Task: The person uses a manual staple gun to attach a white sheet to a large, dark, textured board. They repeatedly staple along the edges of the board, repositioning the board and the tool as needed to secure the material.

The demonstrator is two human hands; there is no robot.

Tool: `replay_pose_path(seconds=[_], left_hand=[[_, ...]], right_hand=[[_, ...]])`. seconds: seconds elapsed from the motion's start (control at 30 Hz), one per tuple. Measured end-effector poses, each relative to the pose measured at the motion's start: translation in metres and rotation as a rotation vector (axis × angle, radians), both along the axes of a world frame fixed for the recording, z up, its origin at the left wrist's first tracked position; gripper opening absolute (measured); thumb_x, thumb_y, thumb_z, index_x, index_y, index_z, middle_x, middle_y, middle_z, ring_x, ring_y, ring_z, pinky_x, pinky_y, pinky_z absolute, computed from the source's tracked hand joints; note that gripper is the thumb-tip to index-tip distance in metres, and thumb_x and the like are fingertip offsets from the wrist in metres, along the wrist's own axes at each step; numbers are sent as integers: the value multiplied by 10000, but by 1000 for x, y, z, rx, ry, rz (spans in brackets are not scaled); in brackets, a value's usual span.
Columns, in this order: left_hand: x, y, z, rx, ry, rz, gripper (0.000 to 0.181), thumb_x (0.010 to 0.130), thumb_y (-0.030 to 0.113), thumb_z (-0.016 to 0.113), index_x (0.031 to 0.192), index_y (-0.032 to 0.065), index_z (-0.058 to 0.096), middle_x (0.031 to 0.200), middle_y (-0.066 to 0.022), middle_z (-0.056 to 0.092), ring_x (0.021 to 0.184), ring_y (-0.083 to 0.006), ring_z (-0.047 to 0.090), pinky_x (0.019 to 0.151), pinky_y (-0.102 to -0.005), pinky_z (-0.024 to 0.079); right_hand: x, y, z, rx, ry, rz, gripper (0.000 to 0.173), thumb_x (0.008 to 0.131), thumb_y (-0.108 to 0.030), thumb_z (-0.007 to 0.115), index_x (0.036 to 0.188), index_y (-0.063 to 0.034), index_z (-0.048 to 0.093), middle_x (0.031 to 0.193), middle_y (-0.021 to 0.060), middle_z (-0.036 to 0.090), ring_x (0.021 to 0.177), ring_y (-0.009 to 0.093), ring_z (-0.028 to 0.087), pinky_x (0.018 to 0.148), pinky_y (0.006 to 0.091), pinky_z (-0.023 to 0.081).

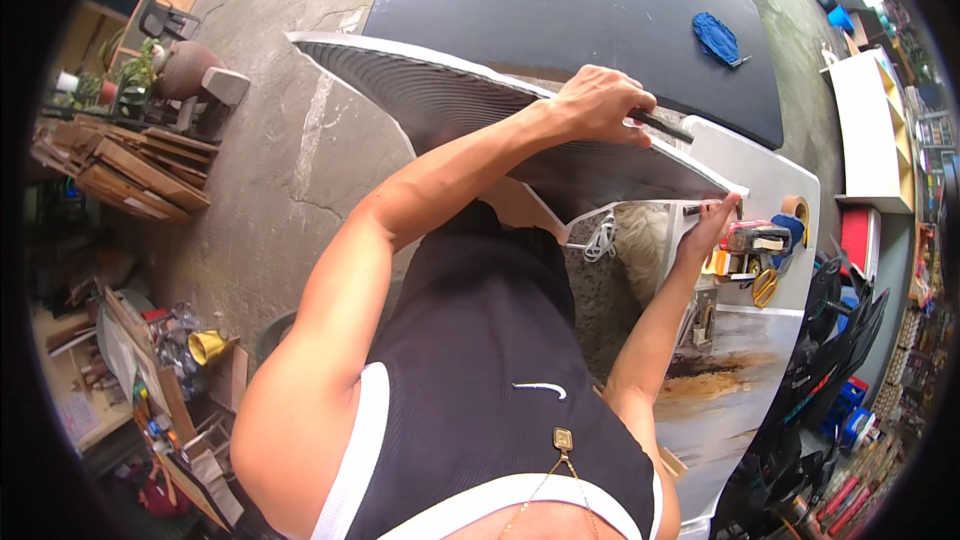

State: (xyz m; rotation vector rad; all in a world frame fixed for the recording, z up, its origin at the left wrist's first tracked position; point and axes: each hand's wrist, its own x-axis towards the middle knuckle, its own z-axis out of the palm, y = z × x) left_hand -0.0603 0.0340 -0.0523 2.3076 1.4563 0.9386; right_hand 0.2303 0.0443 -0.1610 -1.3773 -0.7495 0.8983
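A large dark sheet with wavy stripes and a white border (pixel 465 105) is raised and bent in front of my torso. My left hand (pixel 607 105) grips its upper edge, with a dark bar-like object (pixel 664 124) beside the fingers; whether the hand holds that object too is unclear. At the sheet's right corner, my right hand (pixel 711 229) has its fingers on the edge, partly hidden by it. Beyond that hand, a white table (pixel 780 180) bears yellow-handled scissors (pixel 765 287), a tape roll (pixel 795 208) and a printed sheet in grey and brown (pixel 720 390).
A black table (pixel 525 7) stands ahead, with a blue cloth (pixel 716 39) on it. A light-furred animal (pixel 643 240) is on the floor near a coiled white cord (pixel 600 238). Wood scraps (pixel 135 169) lie left, a white shelf unit (pixel 870 127) stands right.
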Motion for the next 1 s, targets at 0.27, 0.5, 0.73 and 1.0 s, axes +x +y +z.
replay_pose_path(seconds=[0.27, 0.5, 0.73, 1.0], left_hand=[[-193, -45, 33, 172, 34, 403, 318, 746, 359, 772, 899, 91, 697, 845, -82, 686, 807, -279, 665, 729, -394, 519], [-418, -142, -1, 4, -481, 891, 216, 778, 182, 810, 783, 75, 622, 880, -55, 677, 911, -145, 651, 664, -327, 521], [-420, -144, -34, -160, -1105, 743, 235, 817, 43, 745, 743, 106, 531, 1132, -133, 657, 1020, -196, 648, 771, -353, 588], [-432, -120, -38, -217, -1034, 820, 227, 778, 33, 756, 780, 135, 553, 773, 20, 610, 704, -106, 618, 622, -282, 560]], right_hand=[[7, 12, 23, -1, 145, -48, 327, 866, -453, 655, 867, -139, 565, 733, -27, 531, 705, 103, 533, 680, 267, 401], [13, 40, 12, -35, 191, 4, 322, 861, -453, 619, 921, -151, 528, 774, 6, 551, 726, 137, 540, 661, 283, 434], [-6, 41, 35, -64, 155, -7, 331, 846, -460, 626, 864, -157, 493, 649, 24, 527, 603, 186, 540, 587, 317, 454], [-10, 36, 37, -96, 178, -48, 312, 833, -454, 620, 847, -167, 499, 665, 2, 538, 629, 174, 555, 622, 341, 467]])
